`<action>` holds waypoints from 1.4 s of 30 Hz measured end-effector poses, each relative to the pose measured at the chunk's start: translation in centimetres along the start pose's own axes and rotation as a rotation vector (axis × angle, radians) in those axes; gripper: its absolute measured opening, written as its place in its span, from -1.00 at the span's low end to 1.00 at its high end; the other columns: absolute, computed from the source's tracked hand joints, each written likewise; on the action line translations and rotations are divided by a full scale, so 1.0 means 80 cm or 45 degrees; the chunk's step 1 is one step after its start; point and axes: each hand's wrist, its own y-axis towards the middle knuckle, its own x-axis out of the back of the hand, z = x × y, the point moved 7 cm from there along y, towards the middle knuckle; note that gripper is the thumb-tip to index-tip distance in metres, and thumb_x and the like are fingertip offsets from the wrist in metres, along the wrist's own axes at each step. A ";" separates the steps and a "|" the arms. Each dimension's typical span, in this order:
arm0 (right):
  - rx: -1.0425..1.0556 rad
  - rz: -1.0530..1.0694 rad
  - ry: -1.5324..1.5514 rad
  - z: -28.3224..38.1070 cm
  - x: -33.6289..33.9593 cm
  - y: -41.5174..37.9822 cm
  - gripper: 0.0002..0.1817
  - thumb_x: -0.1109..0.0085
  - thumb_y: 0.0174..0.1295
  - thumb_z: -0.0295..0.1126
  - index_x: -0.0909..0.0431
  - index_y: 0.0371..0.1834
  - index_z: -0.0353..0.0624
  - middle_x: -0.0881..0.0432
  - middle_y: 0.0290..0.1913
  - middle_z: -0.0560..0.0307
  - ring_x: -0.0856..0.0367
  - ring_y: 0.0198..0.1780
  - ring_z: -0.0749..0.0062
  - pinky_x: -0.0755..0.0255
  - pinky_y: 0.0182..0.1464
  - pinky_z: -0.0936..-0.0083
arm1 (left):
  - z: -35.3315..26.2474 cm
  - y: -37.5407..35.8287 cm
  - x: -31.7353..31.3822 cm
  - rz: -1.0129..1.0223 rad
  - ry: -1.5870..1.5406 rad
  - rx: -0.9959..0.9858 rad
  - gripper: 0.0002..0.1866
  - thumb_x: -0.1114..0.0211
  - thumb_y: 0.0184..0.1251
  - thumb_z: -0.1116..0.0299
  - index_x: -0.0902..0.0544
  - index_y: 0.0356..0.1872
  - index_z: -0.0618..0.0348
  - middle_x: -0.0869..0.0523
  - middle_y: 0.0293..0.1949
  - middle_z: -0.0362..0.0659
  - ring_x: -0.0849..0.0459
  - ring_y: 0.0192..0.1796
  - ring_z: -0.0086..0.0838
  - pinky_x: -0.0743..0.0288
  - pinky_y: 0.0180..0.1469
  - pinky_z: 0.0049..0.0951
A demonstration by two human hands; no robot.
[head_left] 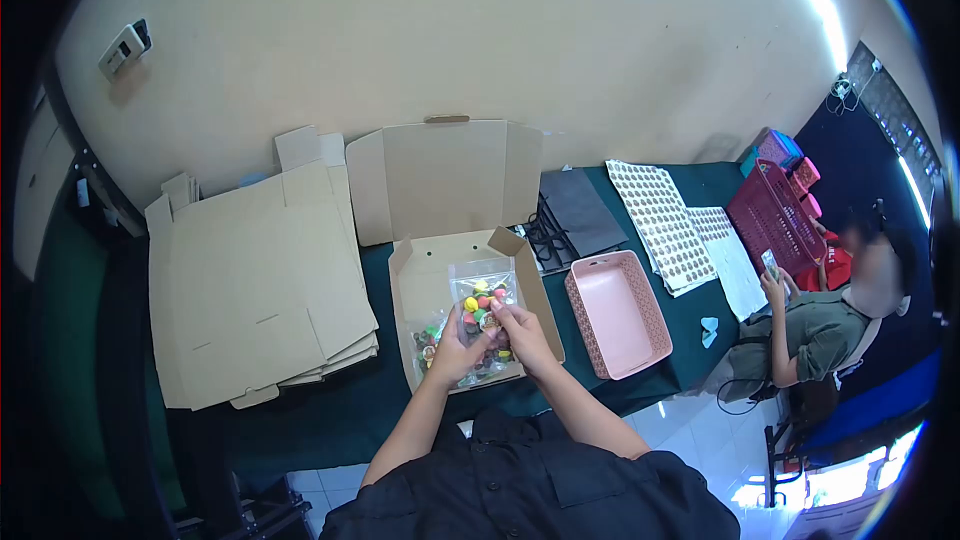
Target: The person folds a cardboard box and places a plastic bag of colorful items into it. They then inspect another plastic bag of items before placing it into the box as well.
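Observation:
A clear plastic pouch [482,290] of round red, yellow and green candies is between my two hands. My left hand [458,354] grips its lower left side, and my right hand [524,336] has its lower right, thumb pressed on the front. Near that thumb, a small round sticker [489,321] shows on the pouch. Below is an open cardboard box [420,275] with its lid standing up against the wall. Other clear bags of candies [425,340] lie inside the box, partly hidden by my hands and the held pouch.
Flattened cardboard boxes [260,280] are stacked left. A pink basket [620,315], dark paper bags [580,215] and round-sticker sheets [660,220] lie right of the box. Farther right stands a maroon crate [775,215]; a seated person [830,325] holds a phone [769,264].

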 end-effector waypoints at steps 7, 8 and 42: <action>0.173 0.058 -0.030 -0.034 -0.002 0.004 -0.57 0.10 0.32 -0.21 -0.26 0.15 -0.26 -0.46 -0.01 0.15 -0.49 -0.09 0.59 -0.48 -0.22 0.64 | 0.006 0.001 0.015 -0.234 -0.083 -0.163 -0.69 0.02 0.38 0.22 -0.35 0.04 0.15 -0.53 -0.14 -0.20 -0.51 -0.18 -0.67 -0.40 -0.33 -0.73; 0.089 0.127 -0.016 -0.037 0.000 0.003 -0.58 0.12 0.33 -0.22 -0.27 0.15 -0.25 -0.45 0.00 0.14 -0.48 -0.07 0.57 -0.46 -0.17 0.61 | 0.005 0.000 0.014 -0.230 -0.079 -0.163 -0.69 0.02 0.38 0.22 -0.35 0.04 0.15 -0.53 -0.14 -0.20 -0.51 -0.18 -0.67 -0.40 -0.33 -0.73; 0.786 -0.071 -0.882 0.035 0.000 -0.014 -0.64 0.00 0.19 -0.41 -0.46 0.08 -0.11 -0.48 -0.23 0.04 -0.41 -0.11 0.30 -0.26 0.02 0.47 | -0.014 -0.005 -0.001 -0.079 0.120 -0.177 -0.50 -0.20 0.23 0.29 -0.34 0.16 0.24 -0.44 0.08 -0.09 -0.45 0.06 -0.49 -0.32 0.08 -0.49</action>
